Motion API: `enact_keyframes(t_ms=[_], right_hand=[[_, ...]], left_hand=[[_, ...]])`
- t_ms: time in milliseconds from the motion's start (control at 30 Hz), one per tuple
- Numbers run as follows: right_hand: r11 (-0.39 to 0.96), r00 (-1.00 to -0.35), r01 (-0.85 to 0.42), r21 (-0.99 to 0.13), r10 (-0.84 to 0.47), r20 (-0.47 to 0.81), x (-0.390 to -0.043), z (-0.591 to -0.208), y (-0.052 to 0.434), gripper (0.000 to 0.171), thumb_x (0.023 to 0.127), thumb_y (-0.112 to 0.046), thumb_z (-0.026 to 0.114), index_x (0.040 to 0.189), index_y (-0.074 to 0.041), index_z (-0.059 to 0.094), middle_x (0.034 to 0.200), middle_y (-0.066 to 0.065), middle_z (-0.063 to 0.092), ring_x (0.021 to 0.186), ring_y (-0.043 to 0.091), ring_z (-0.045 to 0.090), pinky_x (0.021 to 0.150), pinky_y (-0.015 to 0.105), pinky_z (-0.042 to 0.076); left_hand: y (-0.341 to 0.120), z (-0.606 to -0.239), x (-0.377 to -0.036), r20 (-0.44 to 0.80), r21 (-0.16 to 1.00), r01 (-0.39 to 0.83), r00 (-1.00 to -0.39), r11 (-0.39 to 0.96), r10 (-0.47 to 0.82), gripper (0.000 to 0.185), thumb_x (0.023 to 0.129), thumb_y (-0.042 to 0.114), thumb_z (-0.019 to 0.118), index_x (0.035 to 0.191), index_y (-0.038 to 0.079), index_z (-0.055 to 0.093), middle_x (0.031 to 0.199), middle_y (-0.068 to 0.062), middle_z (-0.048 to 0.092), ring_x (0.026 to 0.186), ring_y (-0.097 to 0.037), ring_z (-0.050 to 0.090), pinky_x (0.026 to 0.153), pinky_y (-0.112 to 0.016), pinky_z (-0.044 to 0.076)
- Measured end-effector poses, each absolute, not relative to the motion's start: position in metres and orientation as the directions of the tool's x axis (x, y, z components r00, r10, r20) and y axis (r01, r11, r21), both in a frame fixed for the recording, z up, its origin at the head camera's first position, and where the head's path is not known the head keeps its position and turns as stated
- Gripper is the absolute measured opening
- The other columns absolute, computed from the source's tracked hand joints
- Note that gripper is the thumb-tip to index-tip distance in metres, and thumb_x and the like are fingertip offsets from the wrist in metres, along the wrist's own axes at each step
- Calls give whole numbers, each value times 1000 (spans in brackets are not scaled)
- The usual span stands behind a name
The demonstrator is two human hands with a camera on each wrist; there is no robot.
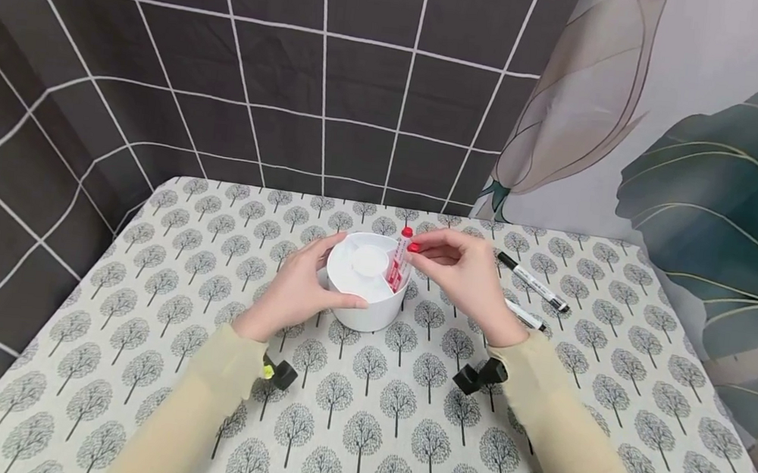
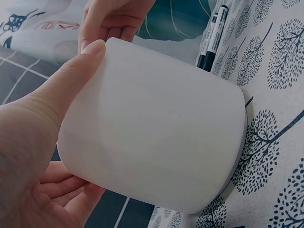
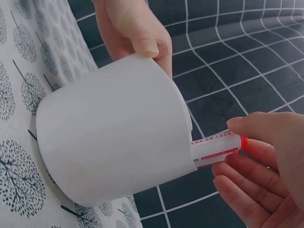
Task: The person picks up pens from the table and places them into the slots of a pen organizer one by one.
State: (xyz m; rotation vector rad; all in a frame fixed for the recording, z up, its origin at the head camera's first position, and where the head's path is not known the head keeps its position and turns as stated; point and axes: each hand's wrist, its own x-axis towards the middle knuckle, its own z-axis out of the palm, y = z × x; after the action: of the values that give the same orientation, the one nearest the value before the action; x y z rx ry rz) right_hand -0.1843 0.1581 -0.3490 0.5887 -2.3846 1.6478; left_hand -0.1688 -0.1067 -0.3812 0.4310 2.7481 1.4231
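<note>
Red-capped marker [image 1: 400,261] stands nearly upright in a side compartment of the white round pen holder [image 1: 368,281], cap end up, barrel half sunk below the rim; my right hand [image 1: 464,275] pinches it near the cap between thumb and fingertips, other fingers loosely curled, so I can steer it down into the slot; right wrist view shows the same marker [image 3: 216,148] poking past the holder's rim [image 3: 114,147] with my fingertips [image 3: 251,130] on it; my left hand [image 1: 294,293] wraps the holder's left wall, thumb [image 2: 66,80] pressed flat on the side and fingers curled round behind, most likely to keep it from sliding or tipping; holder sits mid-table on the tree-print tablecloth [image 1: 361,417]; two black-capped markers [image 1: 531,281] lie on the cloth just right of my right hand, close together; dark grid curtain [image 1: 229,85] behind the table, leaf-print cloth [image 1: 719,193] on the right.
</note>
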Motion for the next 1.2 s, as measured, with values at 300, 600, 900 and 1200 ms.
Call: enact_keyframes(t_ms=[300,600,900,1200], right_hand=[[327,-930,-366,-871,-149,335,-179,-345,173,29,87,-19,84,110,-3,75,103,7,75,86,18,72,78,27,60],[390,-942,-318,-864,-25,336,-177,-332,211,32,90,-23,81,117,-6,74,109,7,75,93,13,72,85,23,57],[526,-944,-218,-822,99,314,-169,-342,274,37,91,-31,80,118,-7,74,108,0,75,92,4,70,82,14,54],[704,-985,-75,-706,59,164,-164,-362,327,51,93,-44,75,128,-7,69,124,14,69,95,-1,62,76,8,48]], left_hand=[[-107,-382,-168,99,820,219,-964,529,246,118,62,54,95,157,13,39,154,-10,44,134,-34,50,110,-47,43],[-105,-380,-166,98,810,217,-966,544,240,119,61,55,96,157,13,39,155,-10,44,133,-33,50,110,-49,42],[-119,-385,-164,111,831,212,-969,514,221,119,58,59,94,154,15,41,148,-3,50,132,-24,51,109,-48,43],[-118,-383,-166,123,826,237,-961,512,247,120,63,49,97,158,13,34,155,-5,44,138,-28,46,113,-50,38]])
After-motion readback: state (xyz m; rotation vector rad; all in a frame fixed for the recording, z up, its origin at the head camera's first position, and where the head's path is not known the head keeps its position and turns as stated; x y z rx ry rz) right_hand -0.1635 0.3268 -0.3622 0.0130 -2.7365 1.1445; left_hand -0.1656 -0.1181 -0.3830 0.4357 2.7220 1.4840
